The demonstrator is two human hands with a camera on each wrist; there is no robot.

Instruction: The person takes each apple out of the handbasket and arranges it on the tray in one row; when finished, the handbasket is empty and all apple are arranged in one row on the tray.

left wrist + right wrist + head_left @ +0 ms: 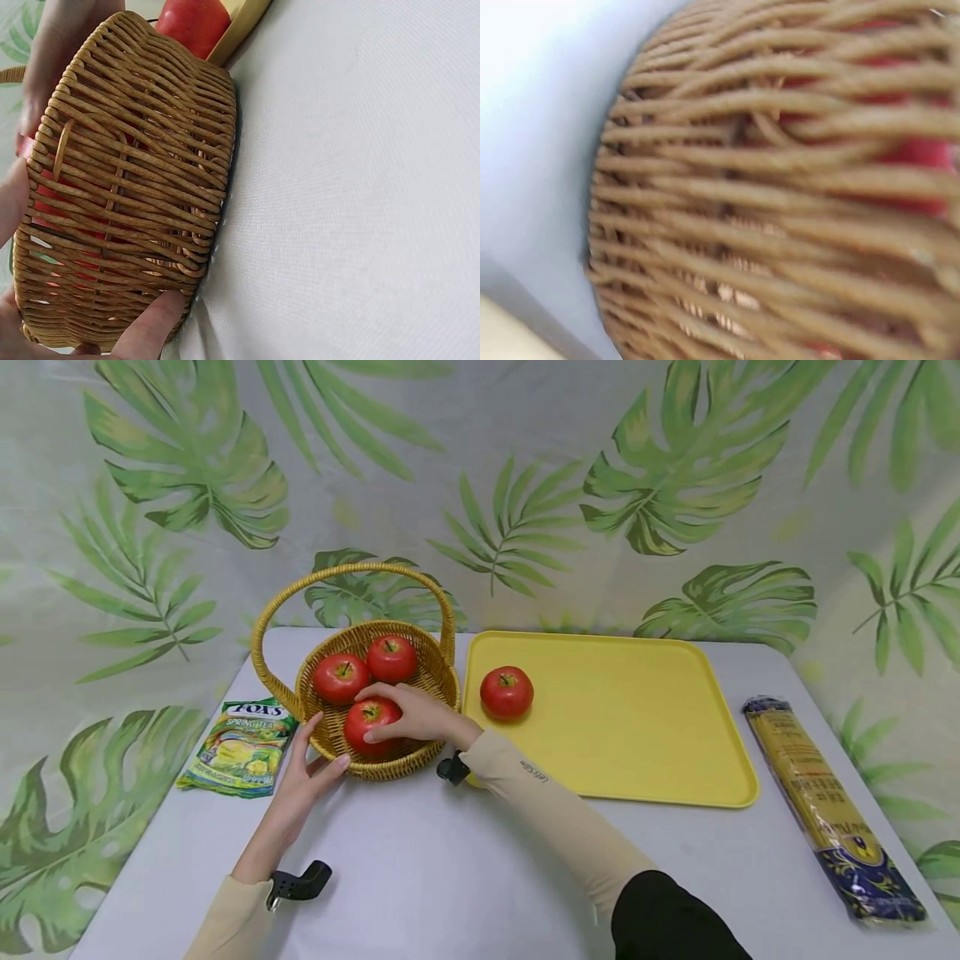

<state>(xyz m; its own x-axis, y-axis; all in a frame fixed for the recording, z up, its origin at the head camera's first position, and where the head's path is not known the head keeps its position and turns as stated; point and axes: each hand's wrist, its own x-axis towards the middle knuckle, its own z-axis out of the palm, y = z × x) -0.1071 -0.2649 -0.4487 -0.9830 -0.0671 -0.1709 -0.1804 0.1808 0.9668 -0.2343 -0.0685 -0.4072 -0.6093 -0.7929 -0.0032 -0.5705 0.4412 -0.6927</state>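
In the head view a wicker basket (397, 768) with a tall arched handle holds three red apples. My right hand (423, 714) reaches over its right rim and grips the front apple (367, 718), thumb on the near side and fingers over the far side. Behind that one lie a left apple (341, 678) and a back apple (392, 658). My left hand (303, 781) holds the basket's front left side; in the left wrist view its fingers (154, 322) spread against the weave. The right wrist view is blurred and mostly filled by the basket wall (727, 195).
Right of the basket lies a yellow tray (615, 718), a single apple (507, 693) near its left edge. A green candy bag (243, 747) lies at the left. A long pasta packet (832, 810) lies along the table's right edge. A leaf-patterned cloth (510, 527) hangs behind.
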